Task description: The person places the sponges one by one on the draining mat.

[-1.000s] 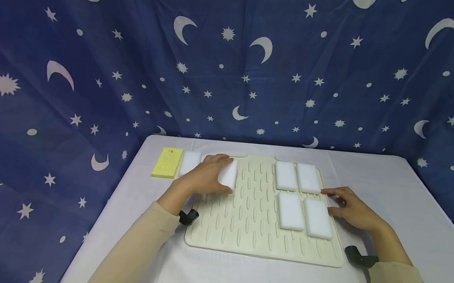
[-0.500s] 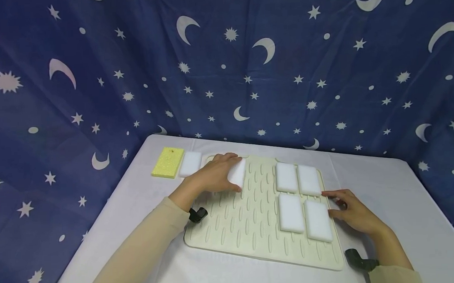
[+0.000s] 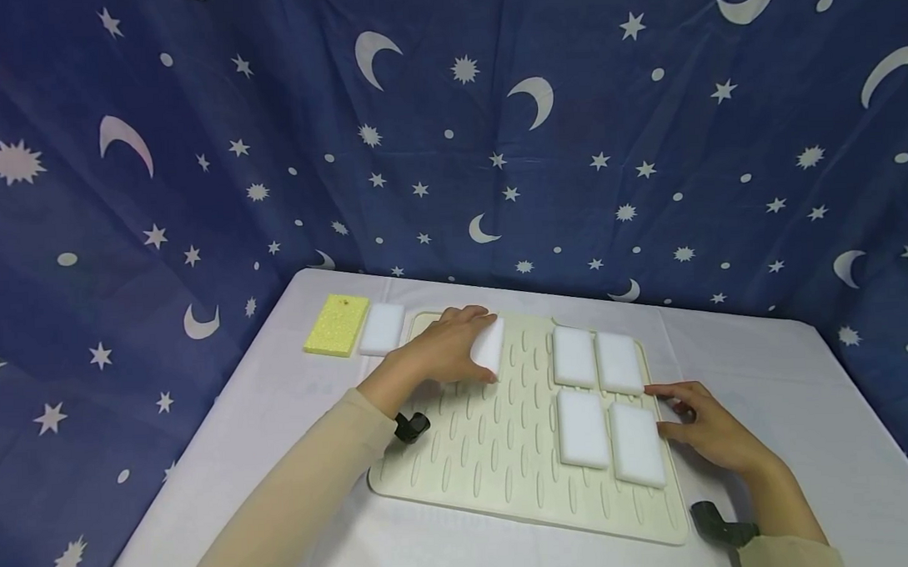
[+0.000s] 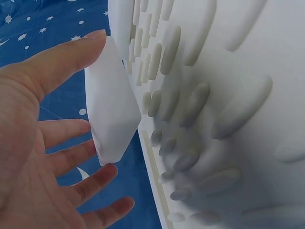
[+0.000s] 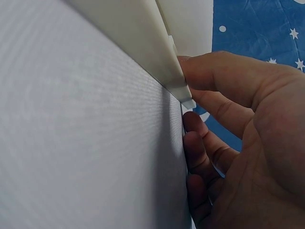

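Observation:
My left hand [image 3: 450, 349] pinches a white sponge block [image 3: 490, 347] between thumb and fingertips, close over the far left part of a cream ridged mat [image 3: 468, 483]. In the left wrist view the sponge stands edge-on, thumb [image 4: 71, 57] on one side and fingers on the other. At the mat's right edge, my right hand [image 3: 702, 421] touches with thumb and index finger, right beside two white sponges [image 3: 619, 363] [image 3: 637, 444]. Its other fingers [image 5: 194, 148] bend loosely by the white cloth. Two more white sponges [image 3: 574, 356] [image 3: 582, 427] lie left of those, forming a two-by-two block.
A yellow sponge [image 3: 336, 325] and a white sponge [image 3: 382, 328] lie side by side on the white tablecloth [image 3: 266, 490], left of the mat. Behind the table hangs a dark blue curtain [image 3: 417, 93] with moons and stars. A black strap mount [image 3: 721, 524] sits at the right wrist.
My left hand has moved to the right over the mat, carrying the white sponge with it. The right hand keeps its place at the mat's edge.

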Motion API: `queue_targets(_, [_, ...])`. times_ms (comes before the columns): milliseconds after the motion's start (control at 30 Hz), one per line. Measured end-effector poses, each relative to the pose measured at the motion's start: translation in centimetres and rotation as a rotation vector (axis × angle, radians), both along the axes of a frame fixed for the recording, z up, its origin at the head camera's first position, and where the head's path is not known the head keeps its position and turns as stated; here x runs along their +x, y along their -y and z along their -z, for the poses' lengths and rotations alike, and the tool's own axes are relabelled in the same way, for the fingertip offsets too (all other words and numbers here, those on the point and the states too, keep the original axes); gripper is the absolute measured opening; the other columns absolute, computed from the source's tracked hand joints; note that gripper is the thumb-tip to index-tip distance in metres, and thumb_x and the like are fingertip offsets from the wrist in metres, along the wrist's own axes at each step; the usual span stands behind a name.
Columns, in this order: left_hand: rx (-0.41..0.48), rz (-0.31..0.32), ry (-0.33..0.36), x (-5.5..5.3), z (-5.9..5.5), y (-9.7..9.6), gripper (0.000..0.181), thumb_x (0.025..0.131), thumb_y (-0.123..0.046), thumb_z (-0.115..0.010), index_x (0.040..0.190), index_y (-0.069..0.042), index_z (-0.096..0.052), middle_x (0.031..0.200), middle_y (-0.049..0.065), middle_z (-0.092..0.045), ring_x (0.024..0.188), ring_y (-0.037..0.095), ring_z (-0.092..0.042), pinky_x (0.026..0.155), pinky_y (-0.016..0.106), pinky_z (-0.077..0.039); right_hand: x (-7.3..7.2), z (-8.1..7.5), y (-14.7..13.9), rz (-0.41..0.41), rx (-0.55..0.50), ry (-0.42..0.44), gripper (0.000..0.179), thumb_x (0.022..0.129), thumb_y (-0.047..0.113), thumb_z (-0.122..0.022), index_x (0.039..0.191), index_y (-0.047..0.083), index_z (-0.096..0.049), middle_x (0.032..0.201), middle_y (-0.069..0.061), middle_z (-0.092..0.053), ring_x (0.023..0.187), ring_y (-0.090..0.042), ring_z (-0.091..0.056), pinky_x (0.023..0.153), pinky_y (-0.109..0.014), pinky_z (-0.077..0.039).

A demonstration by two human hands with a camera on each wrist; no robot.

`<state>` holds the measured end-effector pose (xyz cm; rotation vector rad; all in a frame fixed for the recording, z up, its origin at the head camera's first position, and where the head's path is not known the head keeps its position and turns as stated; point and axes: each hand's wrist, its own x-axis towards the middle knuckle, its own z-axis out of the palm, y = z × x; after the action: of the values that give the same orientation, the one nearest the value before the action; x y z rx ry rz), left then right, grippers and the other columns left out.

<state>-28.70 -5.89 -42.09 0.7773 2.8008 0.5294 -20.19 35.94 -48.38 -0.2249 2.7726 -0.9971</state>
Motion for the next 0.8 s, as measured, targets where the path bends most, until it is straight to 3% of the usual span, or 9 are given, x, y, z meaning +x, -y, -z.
queue_targets(400, [0.003, 0.008, 0.006, -0.7, 0.5, -1.0, 0.099, 0.082, -0.051, -0.084, 0.162, -0.017, -0.036, 0.168, 0.003, -0.032, 0.149, 0.030, -0.035, 0.116, 0.050, -0.040, 0.1, 0.0, -0.1, 0.007, 0.007, 0.002, 0.057, 0.091, 0.018, -0.077, 0.144, 0.010, -0.059, 0.133, -0.020, -0.049, 0.115, -0.031, -0.047, 0.091, -0.043, -0.042])
queue_targets(800, [-0.001, 0.010, 0.025, -0.8, 0.3, -2.3, 0.099, 0.082, -0.048, -0.085, 0.162, -0.016, -0.036, 0.169, 0.005, -0.031, 0.151, 0.032, -0.033, 0.118, 0.052, -0.038, -0.1, 0.2, -0.2, 0.002, 0.004, -0.001, 0.058, 0.091, 0.018, -0.077, 0.145, 0.010, -0.059, 0.133, -0.018, -0.048, 0.113, -0.028, -0.046, 0.090, -0.041, -0.042])
